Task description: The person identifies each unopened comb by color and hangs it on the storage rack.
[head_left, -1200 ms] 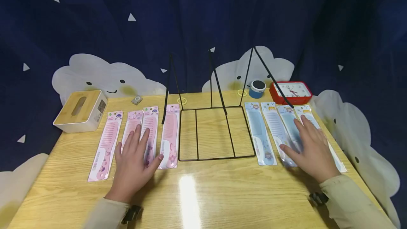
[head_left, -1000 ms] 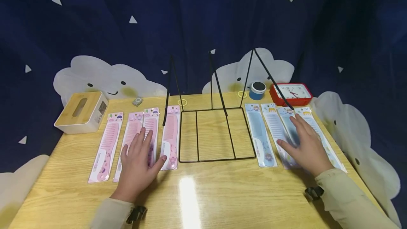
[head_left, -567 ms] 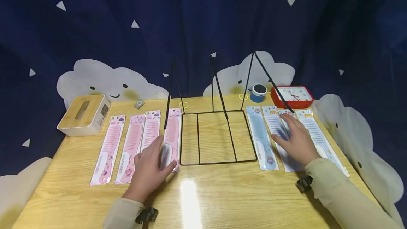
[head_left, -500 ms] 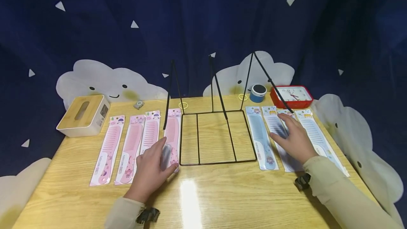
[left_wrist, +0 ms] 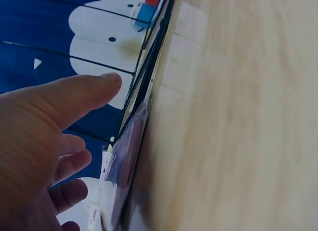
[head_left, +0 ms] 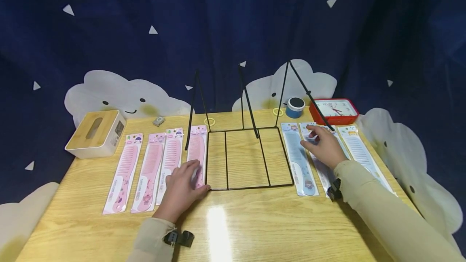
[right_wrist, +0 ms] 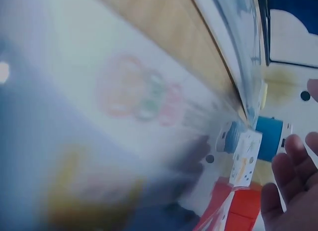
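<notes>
My left hand (head_left: 182,189) hovers over the lower part of the rightmost pink comb (head_left: 196,142) in its clear pack. Its thumb and fingers are spread apart, with nothing between them in the left wrist view. My right hand (head_left: 325,145) is above the second blue comb (head_left: 323,175) from the left, partly hiding it; its fingers are slightly bent and hold nothing. Left of that lies another packed blue comb (head_left: 298,161). Between the two rows of combs stands a black wire rack (head_left: 247,187) with three long sloping prongs.
More packed pink combs (head_left: 151,161) lie at left, and blue ones (head_left: 360,151) at right. A tissue box (head_left: 87,132) stands back left. A small blue speaker (head_left: 295,110) and a red clock (head_left: 349,119) stand back right. Two yellow rings (head_left: 209,121) lie behind the rack.
My left hand has moved right, from the middle pink combs to the one beside the rack. My right hand has moved left and away from me across the blue combs, its fingers bending more.
</notes>
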### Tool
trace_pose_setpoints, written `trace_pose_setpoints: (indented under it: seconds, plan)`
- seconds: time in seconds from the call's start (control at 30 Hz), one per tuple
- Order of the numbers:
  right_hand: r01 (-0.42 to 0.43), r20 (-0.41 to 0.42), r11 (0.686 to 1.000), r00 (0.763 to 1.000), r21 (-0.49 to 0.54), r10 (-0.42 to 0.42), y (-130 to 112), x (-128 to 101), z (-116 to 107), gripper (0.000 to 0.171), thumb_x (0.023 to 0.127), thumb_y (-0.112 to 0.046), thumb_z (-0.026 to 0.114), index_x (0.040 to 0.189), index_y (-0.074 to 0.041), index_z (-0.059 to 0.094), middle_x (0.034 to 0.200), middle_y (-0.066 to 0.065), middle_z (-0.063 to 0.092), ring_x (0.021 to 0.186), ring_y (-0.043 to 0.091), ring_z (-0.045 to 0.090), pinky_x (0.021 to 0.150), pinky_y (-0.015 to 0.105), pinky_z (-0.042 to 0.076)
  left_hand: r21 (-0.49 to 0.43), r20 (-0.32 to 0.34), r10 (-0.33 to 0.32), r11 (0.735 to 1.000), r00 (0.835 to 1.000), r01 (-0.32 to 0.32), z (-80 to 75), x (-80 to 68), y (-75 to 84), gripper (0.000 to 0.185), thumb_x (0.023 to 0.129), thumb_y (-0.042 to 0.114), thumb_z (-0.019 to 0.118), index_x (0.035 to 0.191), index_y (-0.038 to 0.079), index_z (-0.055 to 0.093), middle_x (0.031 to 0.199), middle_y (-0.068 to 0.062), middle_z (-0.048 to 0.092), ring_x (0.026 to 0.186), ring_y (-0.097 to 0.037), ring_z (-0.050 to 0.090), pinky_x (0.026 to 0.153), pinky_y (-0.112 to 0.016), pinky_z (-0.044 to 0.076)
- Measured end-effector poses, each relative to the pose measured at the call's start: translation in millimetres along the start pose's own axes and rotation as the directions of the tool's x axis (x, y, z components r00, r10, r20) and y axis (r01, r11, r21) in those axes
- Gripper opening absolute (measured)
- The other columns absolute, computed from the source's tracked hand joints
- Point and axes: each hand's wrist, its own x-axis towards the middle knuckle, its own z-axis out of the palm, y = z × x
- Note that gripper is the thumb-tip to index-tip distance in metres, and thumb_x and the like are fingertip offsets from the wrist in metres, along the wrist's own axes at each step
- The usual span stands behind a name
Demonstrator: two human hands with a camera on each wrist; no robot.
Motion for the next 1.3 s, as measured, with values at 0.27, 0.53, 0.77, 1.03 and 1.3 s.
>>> trace_pose_setpoints:
  seconds: [0.27,0.53,0.77,1.03,1.3]
  plan:
    - [-0.186,0.123,0.980,0.976,0.066,0.177,7,30,1,0.060,0.094,-0.031,0.070,0.143,-0.002,0.048,0.117,0.017,0.055,0.103,0.034,0.051,0.087,0.047,0.041,-0.038,0.046,0.007,0.999,0.999,-0.005,4.7,5.4,1.2,0.081,0.073,0.041,0.089,0.141,0.009,0.058,0.144,-0.006,0.056,0.115,-0.033,0.054,0.086,-0.049,0.034]
    - [-0.224,0.211,0.965,0.958,0.135,0.193,13,64,9,0.059,0.097,-0.029,0.066,0.144,0.001,0.046,0.126,0.022,0.054,0.114,0.037,0.051,0.099,0.053,0.040,-0.063,0.084,0.038,0.997,0.996,-0.033,9.7,8.8,1.5,0.080,0.073,0.042,0.089,0.140,0.011,0.059,0.146,-0.003,0.054,0.119,-0.033,0.053,0.085,-0.051,0.035]
    - [-0.214,0.216,0.977,0.953,-0.022,0.214,16,83,19,0.060,0.095,-0.036,0.068,0.141,0.000,0.052,0.102,0.016,0.058,0.091,0.029,0.052,0.080,0.043,0.042,-0.069,0.129,0.025,0.998,0.991,-0.016,11.8,9.3,3.5,0.077,0.074,0.043,0.088,0.138,0.011,0.061,0.146,-0.003,0.055,0.118,-0.032,0.051,0.085,-0.049,0.034]
    - [-0.215,0.304,0.969,0.921,-0.122,0.242,16,96,24,0.057,0.094,-0.035,0.066,0.137,0.000,0.055,0.129,0.026,0.057,0.112,0.038,0.054,0.098,0.055,0.042,-0.052,0.123,0.024,0.999,0.992,-0.018,11.4,8.4,5.0,0.076,0.074,0.044,0.087,0.136,0.009,0.063,0.145,-0.001,0.055,0.116,-0.030,0.052,0.084,-0.049,0.035]
    - [-0.259,0.242,0.964,0.933,-0.064,0.267,18,98,23,0.030,0.092,-0.024,0.069,0.112,-0.003,0.061,0.104,0.017,0.058,0.092,0.033,0.051,0.079,0.045,0.042,0.002,0.132,0.006,1.000,0.991,-0.007,11.0,10.5,4.7,0.077,0.074,0.048,0.086,0.136,0.009,0.063,0.145,0.002,0.055,0.110,-0.028,0.053,0.078,-0.043,0.032]
